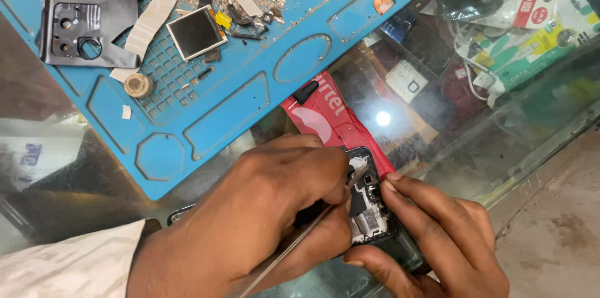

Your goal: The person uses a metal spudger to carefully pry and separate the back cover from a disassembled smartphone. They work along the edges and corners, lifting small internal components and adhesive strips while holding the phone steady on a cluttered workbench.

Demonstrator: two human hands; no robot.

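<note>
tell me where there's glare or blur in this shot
Head view: a round white light glare sits on the glass counter, which also mirrors pale patches at left. The blue mat and its parts are sharp. The left hand with tweezers and the right hand on the opened phone look slightly soft; the floor is evenly lit.
</note>
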